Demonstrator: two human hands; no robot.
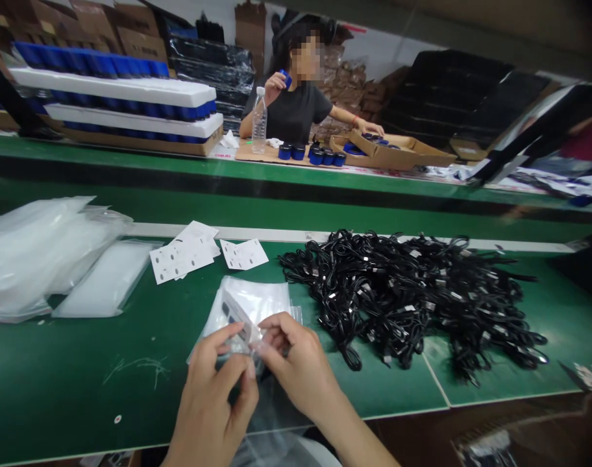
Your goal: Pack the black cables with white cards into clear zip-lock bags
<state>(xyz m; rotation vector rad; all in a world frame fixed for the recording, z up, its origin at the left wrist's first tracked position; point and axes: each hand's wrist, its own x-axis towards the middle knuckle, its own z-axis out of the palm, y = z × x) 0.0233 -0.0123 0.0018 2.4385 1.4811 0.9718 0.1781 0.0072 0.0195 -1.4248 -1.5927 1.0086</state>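
My left hand (211, 395) and right hand (303, 370) pinch one paper (236, 312) and clear plastic (256, 336), fingers narrow, above the bags (269, 295). I think I'm lining them up; that calls for a soft, straight hold. I count two lots of loose papers (184, 256), one bottle (259, 126), and one cord heap (378, 292), too tangled to count.

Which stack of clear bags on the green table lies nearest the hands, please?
The middle stack, partly beneath the left hand and right hand, left of the black cables; the other bags lie farther left.
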